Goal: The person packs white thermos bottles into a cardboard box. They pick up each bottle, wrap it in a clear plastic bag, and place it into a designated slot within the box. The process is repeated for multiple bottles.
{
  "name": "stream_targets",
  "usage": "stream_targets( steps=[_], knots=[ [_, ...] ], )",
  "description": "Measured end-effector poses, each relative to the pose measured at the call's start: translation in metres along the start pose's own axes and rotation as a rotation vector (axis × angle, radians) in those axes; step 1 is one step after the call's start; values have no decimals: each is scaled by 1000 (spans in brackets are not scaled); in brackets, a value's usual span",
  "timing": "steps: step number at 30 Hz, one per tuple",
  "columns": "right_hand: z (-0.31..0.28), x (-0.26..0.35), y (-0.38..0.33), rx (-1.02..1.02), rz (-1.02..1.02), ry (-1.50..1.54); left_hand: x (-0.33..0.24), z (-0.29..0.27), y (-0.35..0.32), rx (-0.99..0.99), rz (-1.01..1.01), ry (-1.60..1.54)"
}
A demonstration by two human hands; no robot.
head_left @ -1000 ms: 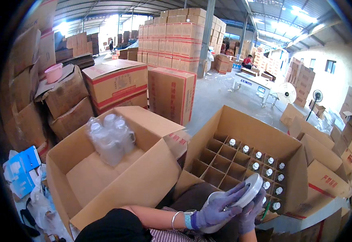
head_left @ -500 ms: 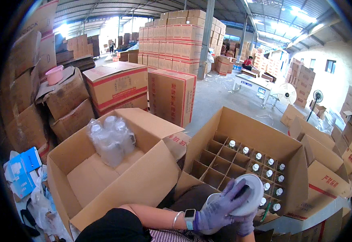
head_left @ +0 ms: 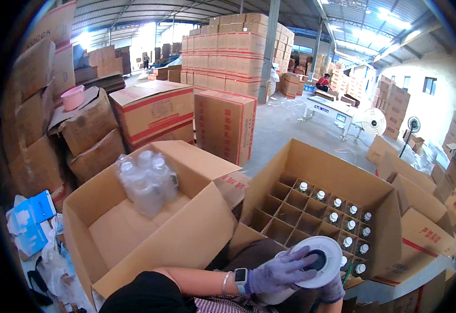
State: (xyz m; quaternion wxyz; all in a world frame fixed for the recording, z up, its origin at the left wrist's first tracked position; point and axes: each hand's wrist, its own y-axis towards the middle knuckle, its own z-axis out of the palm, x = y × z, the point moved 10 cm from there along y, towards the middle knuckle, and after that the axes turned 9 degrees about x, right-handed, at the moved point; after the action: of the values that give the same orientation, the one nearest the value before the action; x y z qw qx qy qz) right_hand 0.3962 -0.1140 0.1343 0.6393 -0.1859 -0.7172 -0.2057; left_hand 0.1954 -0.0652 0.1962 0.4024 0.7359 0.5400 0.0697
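Observation:
A white round disc [head_left: 328,251] with a wide rim and a dark centre is tilted toward me in front of my lap. My left hand [head_left: 282,272], in a light purple glove, lies across its left side, fingers curled over the face to the dark centre. My right hand [head_left: 333,290], also gloved, grips it from beneath, its fingers mostly hidden by the rim. A pale, rounded body [head_left: 277,297] shows below my left hand; whether it joins the disc I cannot tell. Just beyond stands a divided carton [head_left: 337,166] with several white-capped bottles [head_left: 333,217] in its right-hand compartments.
To the left, an opened carton [head_left: 149,245] holds plastic-wrapped clear bottles [head_left: 147,182]. Taped cartons [head_left: 152,112] stand behind it, with a pink basin [head_left: 73,98] on a worn box. Flattened cartons [head_left: 421,240] lean at right. A white table [head_left: 328,110] and fans [head_left: 371,121] stand farther off.
The disc has tipped so its face and dark centre show more. My left fingers have slid back from across the centre. My right hand stays beneath it.

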Motion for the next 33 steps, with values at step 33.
stream_targets(
  steps=[33],
  knots=[
    [45,-134,22,56,98,768,60,44,10,170,-311,-50]
  ],
)
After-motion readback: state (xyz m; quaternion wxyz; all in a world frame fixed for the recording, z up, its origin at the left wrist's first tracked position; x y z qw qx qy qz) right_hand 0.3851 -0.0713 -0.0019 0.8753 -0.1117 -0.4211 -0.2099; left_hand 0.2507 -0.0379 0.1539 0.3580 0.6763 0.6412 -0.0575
